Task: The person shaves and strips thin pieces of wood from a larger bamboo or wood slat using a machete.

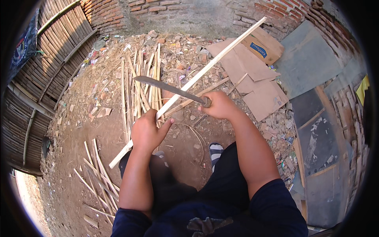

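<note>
My left hand (147,131) is closed around a long pale wooden strip (213,61), with the thumb held out to the side. From near my left knee the strip slants up to the far right. My right hand (219,106) grips the handle of a machete (166,86). Its dark, slightly curved blade points to the left and crosses the strip, a little beyond my left hand. Whether the blade touches the wood I cannot tell.
Beyond my hands lies a pile of wooden strips (139,79); more strips (98,177) lie at lower left. Flattened cardboard (266,98) and a cardboard box (262,45) are at far right, near dark panels (319,134). A bamboo wall (47,67) stands left, a brick wall (169,17) behind.
</note>
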Demonstrator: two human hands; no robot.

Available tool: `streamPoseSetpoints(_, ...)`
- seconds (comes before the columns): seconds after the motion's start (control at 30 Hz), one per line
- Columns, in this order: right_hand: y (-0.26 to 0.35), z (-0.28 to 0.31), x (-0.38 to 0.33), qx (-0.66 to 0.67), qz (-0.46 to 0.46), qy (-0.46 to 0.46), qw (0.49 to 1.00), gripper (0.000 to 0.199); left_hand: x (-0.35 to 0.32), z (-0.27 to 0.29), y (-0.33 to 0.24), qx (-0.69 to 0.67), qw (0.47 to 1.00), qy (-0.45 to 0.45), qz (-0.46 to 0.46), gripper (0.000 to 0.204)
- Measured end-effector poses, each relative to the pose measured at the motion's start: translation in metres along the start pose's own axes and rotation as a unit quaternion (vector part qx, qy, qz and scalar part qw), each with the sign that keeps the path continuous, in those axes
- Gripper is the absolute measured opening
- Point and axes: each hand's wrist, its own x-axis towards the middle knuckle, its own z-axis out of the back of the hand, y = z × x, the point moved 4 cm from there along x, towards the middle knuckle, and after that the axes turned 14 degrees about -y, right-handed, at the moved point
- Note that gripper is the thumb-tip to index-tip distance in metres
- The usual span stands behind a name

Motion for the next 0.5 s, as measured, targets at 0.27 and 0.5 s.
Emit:
streamPoseSetpoints(0.27, 0.009, -0.015, -0.004, -0.037, 0.028, 0.065, 0.997, 0.046, -0.006, -0.006, -0.001, -0.016, 1.000, 0.024, 0.009, 0.054)
streamPoseSetpoints(0.5, -0.016, -0.018, 0.002, 0.020, -0.005, 0.046, 0.999, 0.043, -0.001, -0.005, -0.005, -0.023, 0.998, 0.053, 0.033, 0.055)
